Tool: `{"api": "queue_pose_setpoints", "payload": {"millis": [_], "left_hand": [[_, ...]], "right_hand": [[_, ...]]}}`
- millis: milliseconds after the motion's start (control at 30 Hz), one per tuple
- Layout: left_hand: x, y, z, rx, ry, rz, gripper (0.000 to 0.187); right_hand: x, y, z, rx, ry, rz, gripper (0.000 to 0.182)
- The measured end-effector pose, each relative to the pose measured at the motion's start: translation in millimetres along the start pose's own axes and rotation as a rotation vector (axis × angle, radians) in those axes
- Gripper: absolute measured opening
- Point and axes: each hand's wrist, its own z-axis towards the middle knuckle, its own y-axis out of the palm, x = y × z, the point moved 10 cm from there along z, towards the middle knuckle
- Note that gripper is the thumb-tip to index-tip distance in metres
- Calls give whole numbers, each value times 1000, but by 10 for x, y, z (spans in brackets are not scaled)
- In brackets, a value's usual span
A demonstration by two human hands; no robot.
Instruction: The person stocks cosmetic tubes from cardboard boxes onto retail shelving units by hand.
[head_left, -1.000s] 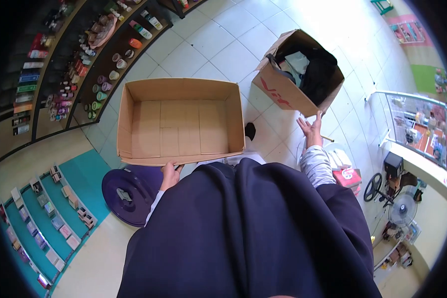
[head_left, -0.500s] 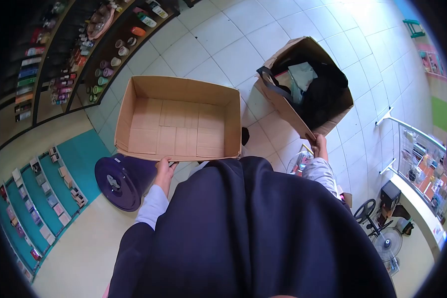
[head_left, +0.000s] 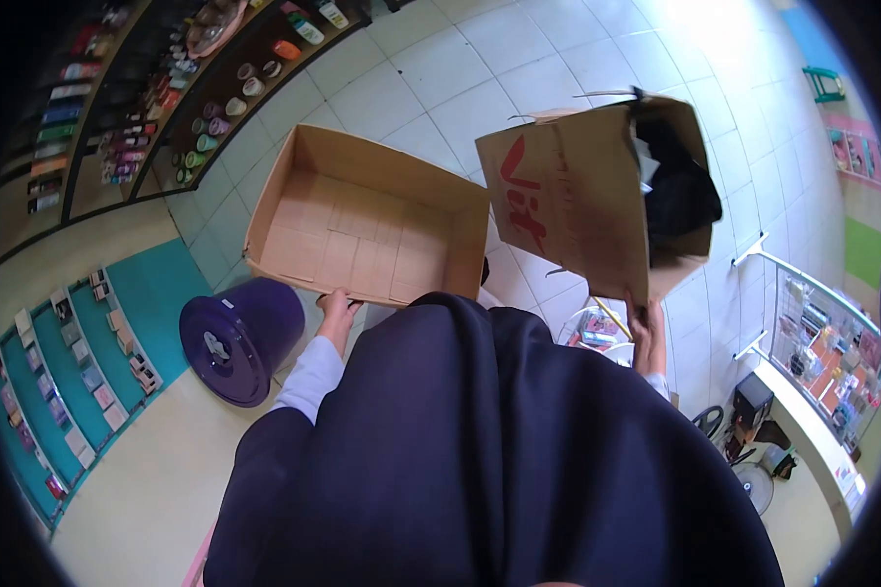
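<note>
My left hand [head_left: 338, 315] grips the near edge of a shallow cardboard box [head_left: 362, 220], which is open at the top with nothing inside. To the right, my right hand [head_left: 646, 333] has its fingers closed on the near edge of a second cardboard box [head_left: 568, 191] with red lettering on its side. That box is tipped to the right, its opening facing right and partly toward me. Black material [head_left: 683, 186] and something pale show inside it; the rest of its contents is hidden by the box wall.
A purple lidded bucket [head_left: 225, 347] stands at the left by my left arm. Shelves of bottles [head_left: 166, 108] line the upper left. A white basket [head_left: 597, 328] with small items sits near my right hand. A glass display case [head_left: 822, 338] and a fan [head_left: 754, 487] are at the right.
The right box has turned on its side, now showing its lettered outer wall. The left box has tilted clockwise and shifted slightly right, with my left hand still on its edge.
</note>
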Motion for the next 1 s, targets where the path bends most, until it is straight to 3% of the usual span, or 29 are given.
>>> {"api": "queue_pose_setpoints", "payload": {"millis": [167,267,467,533,667,700,767,1000], "left_hand": [[-6,223,168,-14,19,16,55],[-96,424,436,8,25,-11,56],[-529,1429,1097,-230,43,-131,56],[-358,1823,727,-222,60,-220,51],[-314,2594,522,-411,60,-124,45],[-643,2777,808,-398,-74,-63,59],[-890,3109,951,-493,-105,-90,50],[-1293,3388,1255,-662,-71,-59,42]], "right_hand": [[-350,-57,-718,-97,-21,-82,16],[-699,42,-1251,-153,-171,-290,16],[-974,660,-2171,-219,-175,-219,23],[-939,883,-2275,-220,-199,-224,24],[-576,1076,-2080,-130,-79,-336,23],[-462,1028,-1919,-103,-63,-357,23],[-227,1073,-1657,-77,-27,-407,20],[484,1333,-865,-59,-45,-540,10]]}}
